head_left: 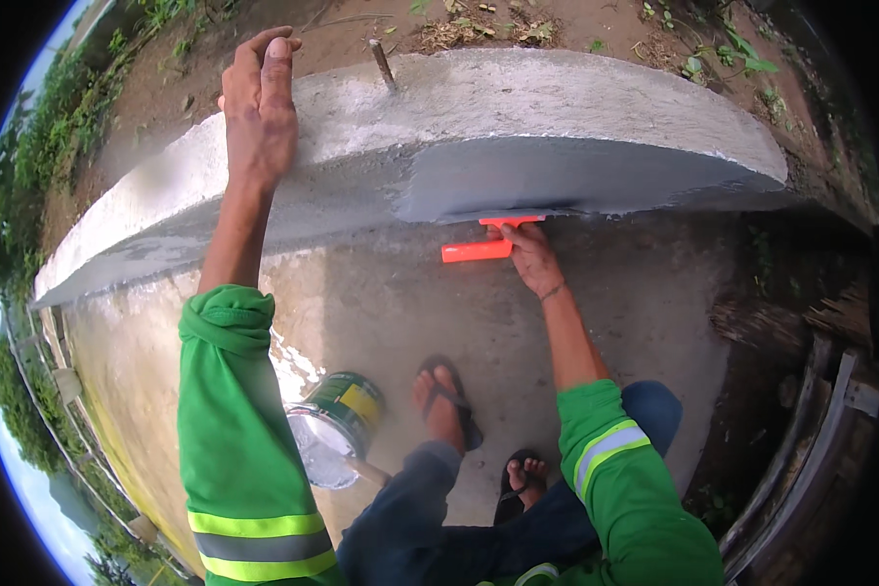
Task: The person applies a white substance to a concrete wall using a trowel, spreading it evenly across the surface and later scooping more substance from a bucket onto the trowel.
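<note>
In my right hand (534, 259) is a finishing trowel (476, 253) with a bright orange handle. Its thin blade lies along the lower part of the wall's near face, at the edge of a smooth, darker grey coat (576, 171) that looks wet. The fingers wrap round the handle's mount, partly hidden. My left hand (261, 117) is raised at the left over the top of the low concrete wall (547, 98). It holds nothing, and its fingers are slightly bent and apart; whether it touches the wall I cannot tell.
A green and yellow paint can (355, 402) with pale grey material stands by my feet, a wooden handle (368, 473) at its rim. Wooden beams (801, 459) lie at the right. A short stake (382, 63) stands by the wall's far edge, with soil and plants beyond.
</note>
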Motion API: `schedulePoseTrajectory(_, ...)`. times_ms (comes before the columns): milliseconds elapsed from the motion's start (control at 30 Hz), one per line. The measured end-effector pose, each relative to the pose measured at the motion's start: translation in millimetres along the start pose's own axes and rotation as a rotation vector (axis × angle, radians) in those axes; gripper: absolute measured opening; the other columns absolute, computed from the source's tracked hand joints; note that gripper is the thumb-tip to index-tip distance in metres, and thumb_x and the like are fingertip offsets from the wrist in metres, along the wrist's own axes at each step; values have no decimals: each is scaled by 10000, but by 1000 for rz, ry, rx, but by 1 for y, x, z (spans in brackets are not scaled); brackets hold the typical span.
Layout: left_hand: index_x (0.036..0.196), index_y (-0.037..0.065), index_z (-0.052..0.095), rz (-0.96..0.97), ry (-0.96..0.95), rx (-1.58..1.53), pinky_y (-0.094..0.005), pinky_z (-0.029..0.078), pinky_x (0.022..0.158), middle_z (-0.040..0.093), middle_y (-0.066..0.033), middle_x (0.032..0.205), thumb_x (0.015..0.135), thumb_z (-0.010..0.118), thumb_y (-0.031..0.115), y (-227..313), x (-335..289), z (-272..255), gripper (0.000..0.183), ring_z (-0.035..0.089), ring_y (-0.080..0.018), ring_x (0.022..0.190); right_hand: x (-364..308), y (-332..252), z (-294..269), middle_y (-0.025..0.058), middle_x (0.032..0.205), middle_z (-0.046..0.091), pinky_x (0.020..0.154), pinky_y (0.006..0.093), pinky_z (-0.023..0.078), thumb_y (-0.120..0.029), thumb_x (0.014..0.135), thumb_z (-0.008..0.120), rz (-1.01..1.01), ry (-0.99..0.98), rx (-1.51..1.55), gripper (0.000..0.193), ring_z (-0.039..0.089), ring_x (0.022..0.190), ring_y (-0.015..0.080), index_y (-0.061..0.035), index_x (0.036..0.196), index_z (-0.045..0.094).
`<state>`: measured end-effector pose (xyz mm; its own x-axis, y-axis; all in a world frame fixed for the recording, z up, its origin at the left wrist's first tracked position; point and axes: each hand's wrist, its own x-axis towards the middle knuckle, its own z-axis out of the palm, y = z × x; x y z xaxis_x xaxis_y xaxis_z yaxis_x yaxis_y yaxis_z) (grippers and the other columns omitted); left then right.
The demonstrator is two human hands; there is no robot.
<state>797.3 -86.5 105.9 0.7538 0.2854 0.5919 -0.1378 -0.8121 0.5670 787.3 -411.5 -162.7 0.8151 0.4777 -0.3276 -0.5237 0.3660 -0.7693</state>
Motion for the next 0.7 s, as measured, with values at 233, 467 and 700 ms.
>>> schedulePoseTrajectory(233, 1217, 77, 559, -28, 2, -4, -396, 274, 1032, 651, -78, 1121, 1019, 366, 410, 1, 1, -4, 433, 484, -253, 1120, -37, -90, 77, 87, 1037, 642, 887, 328, 471, -194, 923, 605, -91, 32, -97, 277, 613, 960, 189, 12, 1107, 595)
schedulePoseTrajectory(467, 1230, 53, 556, -50, -2, 97, -374, 389, 987, 640, -118, 1153, 1026, 343, 410, 7, -1, -3, 463, 528, -267, 1111, -94, -216, 169, 115, 1024, 652, 872, 354, 492, -190, 933, 595, -194, -42, -92, 292, 637, 922, 215, 33, 1121, 581)
schedulePoseTrajectory(700, 1253, 84, 537, -62, -45, 97, -427, 221, 1064, 637, -84, 1166, 1017, 338, 419, 8, -1, -6, 456, 457, -260, 1166, -158, -237, 108, 112, 1168, 600, 969, 370, 432, -78, 916, 568, -410, -137, -105, 313, 573, 1098, 238, 28, 1211, 553)
